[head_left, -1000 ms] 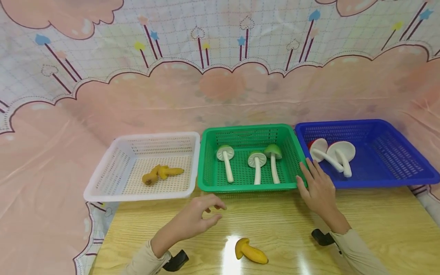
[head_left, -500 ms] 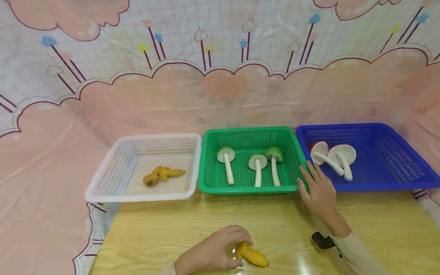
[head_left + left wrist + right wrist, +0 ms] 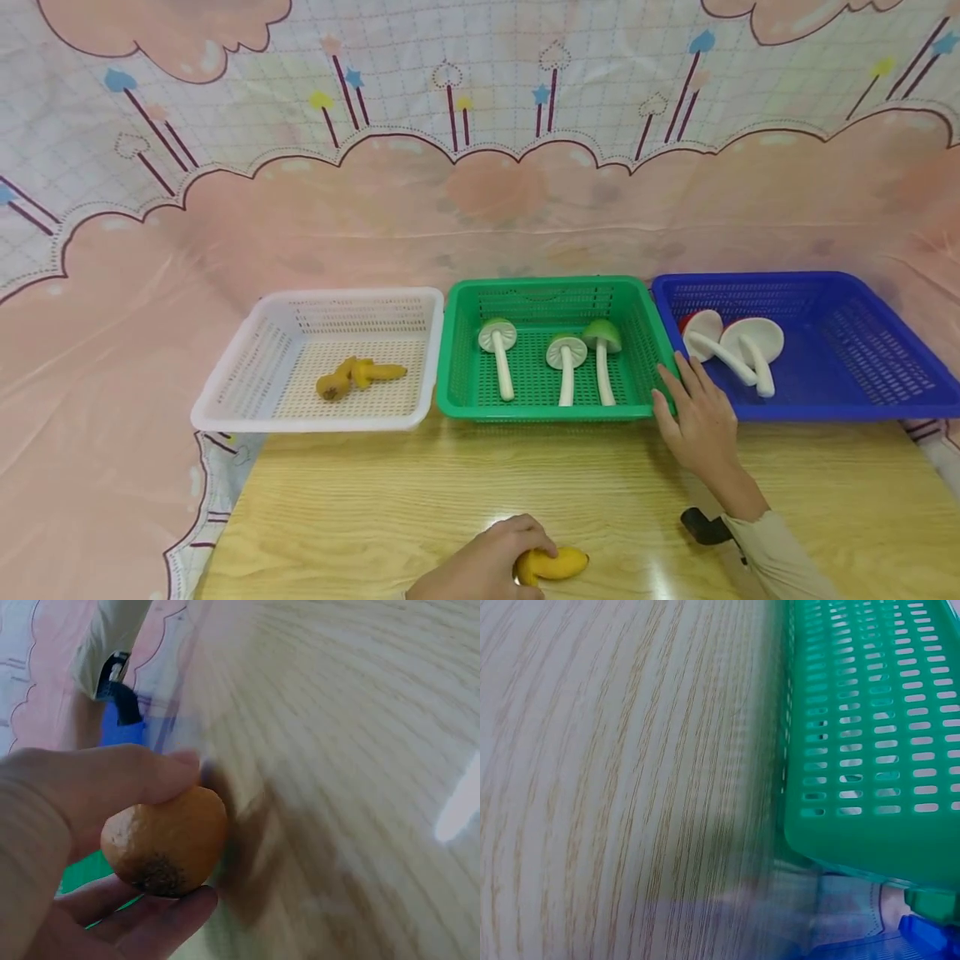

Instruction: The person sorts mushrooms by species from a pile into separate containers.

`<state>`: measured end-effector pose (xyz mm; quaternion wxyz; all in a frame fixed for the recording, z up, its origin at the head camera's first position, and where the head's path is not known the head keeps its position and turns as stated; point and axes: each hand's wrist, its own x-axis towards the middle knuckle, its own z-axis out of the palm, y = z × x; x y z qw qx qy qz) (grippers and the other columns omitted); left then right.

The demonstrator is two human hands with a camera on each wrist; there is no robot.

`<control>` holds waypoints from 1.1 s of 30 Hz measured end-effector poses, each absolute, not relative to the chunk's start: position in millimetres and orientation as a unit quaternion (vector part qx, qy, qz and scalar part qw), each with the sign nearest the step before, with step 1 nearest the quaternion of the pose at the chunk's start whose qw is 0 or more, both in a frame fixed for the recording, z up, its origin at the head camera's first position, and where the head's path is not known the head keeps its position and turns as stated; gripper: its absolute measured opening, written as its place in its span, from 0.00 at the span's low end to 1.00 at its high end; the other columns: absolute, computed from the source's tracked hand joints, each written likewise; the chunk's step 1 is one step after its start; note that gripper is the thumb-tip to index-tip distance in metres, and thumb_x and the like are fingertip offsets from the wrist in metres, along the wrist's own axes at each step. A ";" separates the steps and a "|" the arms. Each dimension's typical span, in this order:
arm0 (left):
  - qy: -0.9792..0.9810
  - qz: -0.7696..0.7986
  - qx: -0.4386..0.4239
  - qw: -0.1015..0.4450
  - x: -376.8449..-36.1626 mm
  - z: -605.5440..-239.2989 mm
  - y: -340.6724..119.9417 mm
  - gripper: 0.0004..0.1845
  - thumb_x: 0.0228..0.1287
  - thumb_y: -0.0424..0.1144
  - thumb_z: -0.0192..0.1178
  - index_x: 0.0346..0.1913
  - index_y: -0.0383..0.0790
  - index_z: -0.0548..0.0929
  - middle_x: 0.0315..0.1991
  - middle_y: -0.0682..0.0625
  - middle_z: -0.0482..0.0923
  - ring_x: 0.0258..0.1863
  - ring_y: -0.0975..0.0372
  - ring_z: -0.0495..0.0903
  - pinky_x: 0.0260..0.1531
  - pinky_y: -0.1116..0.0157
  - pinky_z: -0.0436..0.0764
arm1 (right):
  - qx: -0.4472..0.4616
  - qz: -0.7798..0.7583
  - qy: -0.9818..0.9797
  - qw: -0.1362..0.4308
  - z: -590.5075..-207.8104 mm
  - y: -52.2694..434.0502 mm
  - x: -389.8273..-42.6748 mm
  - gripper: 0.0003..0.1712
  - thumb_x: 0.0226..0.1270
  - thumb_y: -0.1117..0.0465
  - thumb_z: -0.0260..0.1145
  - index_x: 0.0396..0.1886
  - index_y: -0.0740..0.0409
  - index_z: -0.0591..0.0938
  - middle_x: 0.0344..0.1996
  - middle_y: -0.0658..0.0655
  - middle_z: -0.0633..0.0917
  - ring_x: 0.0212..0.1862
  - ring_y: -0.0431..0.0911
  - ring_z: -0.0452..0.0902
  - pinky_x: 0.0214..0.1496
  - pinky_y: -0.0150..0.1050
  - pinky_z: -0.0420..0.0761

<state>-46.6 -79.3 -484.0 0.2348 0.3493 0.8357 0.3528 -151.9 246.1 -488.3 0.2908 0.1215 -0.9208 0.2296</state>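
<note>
My left hand (image 3: 487, 567) grips a yellow toy mushroom (image 3: 553, 565) at the near edge of the wooden table (image 3: 360, 508). In the left wrist view the thumb and fingers (image 3: 97, 787) curl round its orange cap (image 3: 165, 840). My right hand (image 3: 693, 408) rests flat with straight fingers against the right front corner of the green basket (image 3: 540, 410), beside the blue basket (image 3: 825, 408). The green basket's wall (image 3: 870, 712) fills the right wrist view.
A white basket (image 3: 247, 392) at the left holds yellow toy mushrooms (image 3: 356, 377). The green basket holds three green-capped mushrooms (image 3: 566, 358). The blue basket holds two pale mushrooms (image 3: 738, 346). A pink patterned cloth (image 3: 450, 167) hangs behind the table.
My left hand came down from mid-table to the yellow mushroom and closed round it, turning it. The right hand stayed at the green basket's corner.
</note>
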 end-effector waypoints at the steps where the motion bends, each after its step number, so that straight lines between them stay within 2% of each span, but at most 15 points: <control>1: 0.835 0.365 0.338 0.233 -46.5 -481.7 -81.1 0.18 0.55 0.40 0.70 0.50 0.49 0.81 0.47 0.67 0.71 0.44 0.75 0.68 0.43 0.75 0.74 | 0.121 0.229 -0.921 0.290 -487.9 246.7 -151.6 0.24 0.68 0.55 0.56 0.58 0.65 0.77 0.64 0.68 0.69 0.67 0.63 0.59 0.54 0.66 0.66; 4: 0.834 0.400 0.320 0.206 -47.0 -477.0 -88.3 0.18 0.55 0.40 0.70 0.50 0.48 0.81 0.48 0.63 0.72 0.45 0.73 0.70 0.41 0.75 0.76 | 0.121 0.228 -0.921 0.290 -486.8 247.8 -151.4 0.24 0.68 0.55 0.56 0.58 0.65 0.77 0.64 0.68 0.69 0.67 0.64 0.59 0.54 0.66 0.66; 12: 0.842 0.418 0.334 0.068 -57.4 -455.8 -115.2 0.21 0.48 0.32 0.73 0.47 0.43 0.81 0.49 0.55 0.75 0.47 0.65 0.76 0.46 0.72 0.78 | 0.125 0.227 -0.919 0.297 -486.5 247.3 -152.0 0.24 0.68 0.55 0.56 0.57 0.65 0.78 0.63 0.68 0.70 0.65 0.66 0.61 0.53 0.66 0.67; 17: 0.851 0.412 0.323 0.042 -69.8 -430.4 -133.0 0.22 0.47 0.30 0.73 0.48 0.42 0.81 0.51 0.52 0.76 0.48 0.60 0.77 0.46 0.70 0.79 | 0.123 0.226 -0.920 0.296 -486.6 247.1 -151.8 0.24 0.68 0.55 0.56 0.57 0.65 0.78 0.63 0.68 0.70 0.65 0.65 0.61 0.53 0.66 0.67; 20: 0.857 0.401 0.323 0.030 -77.7 -417.3 -144.9 0.22 0.48 0.31 0.73 0.49 0.45 0.81 0.52 0.54 0.75 0.50 0.60 0.77 0.46 0.69 0.79 | 0.122 0.227 -0.920 0.295 -486.7 247.1 -151.6 0.24 0.68 0.55 0.56 0.57 0.65 0.78 0.63 0.68 0.70 0.66 0.64 0.60 0.54 0.66 0.67; 26: 0.855 0.380 0.350 -0.040 -94.8 -399.3 -167.2 0.22 0.48 0.31 0.73 0.49 0.43 0.81 0.53 0.53 0.76 0.52 0.57 0.77 0.46 0.66 0.80 | 0.119 0.227 -0.922 0.291 -486.2 246.5 -151.6 0.24 0.69 0.55 0.55 0.58 0.65 0.77 0.64 0.68 0.69 0.66 0.64 0.60 0.55 0.66 0.66; 33: 0.870 0.345 0.337 -0.104 -112.0 -386.4 -189.3 0.23 0.45 0.30 0.75 0.47 0.42 0.82 0.50 0.50 0.78 0.48 0.58 0.78 0.42 0.65 0.81 | 0.119 0.225 -0.922 0.290 -487.1 246.3 -151.0 0.24 0.69 0.54 0.55 0.58 0.65 0.77 0.64 0.68 0.69 0.66 0.64 0.60 0.55 0.66 0.66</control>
